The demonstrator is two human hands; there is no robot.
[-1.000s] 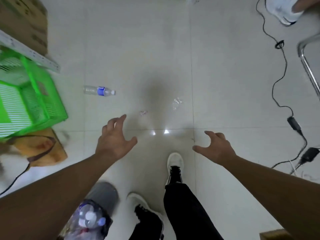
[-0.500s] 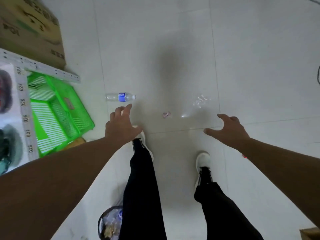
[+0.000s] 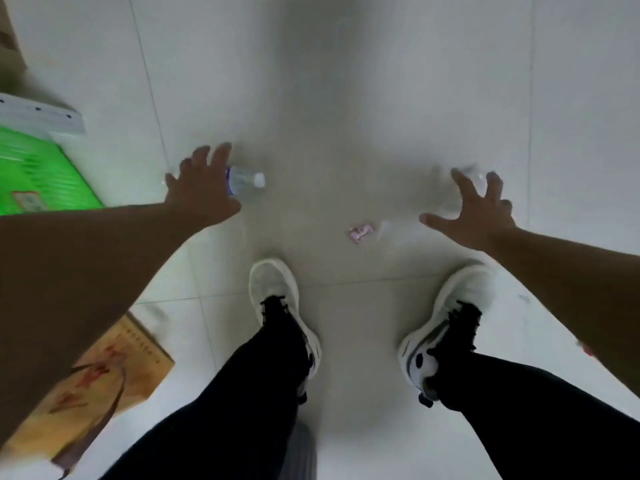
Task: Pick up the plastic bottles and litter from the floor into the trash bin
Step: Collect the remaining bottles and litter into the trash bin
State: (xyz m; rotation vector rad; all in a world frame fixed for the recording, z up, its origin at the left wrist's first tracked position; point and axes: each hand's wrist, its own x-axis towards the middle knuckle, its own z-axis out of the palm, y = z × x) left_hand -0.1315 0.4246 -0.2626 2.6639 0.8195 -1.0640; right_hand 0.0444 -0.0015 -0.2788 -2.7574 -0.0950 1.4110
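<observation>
Clear plastic bottle (image 3: pixel 244 180) lies under the left grip (image 3: pixel 201 192), fingers spread, holding nothing

The floor (image 3: pixel 398 81) is pale glossy tile with thin grout lines, one line running across just ahead of the shoes. A soft grey shadow spreads over the tiles from the centre toward twelve o'clock. At nine o'clock sits a bright green slatted plastic crate (image 3: pixel 38 178), a small label on its side. Just above it, toward ten o'clock, a white perforated metal rail (image 3: pixel 41 114) juts in, with the corner of a brown carton (image 3: pixel 8 39) beyond it at the frame's edge. At seven o'clock a flat tan cardboard box (image 3: pixel 114 379) with red printing lies on the tiles, a dark strap draped across it.
</observation>
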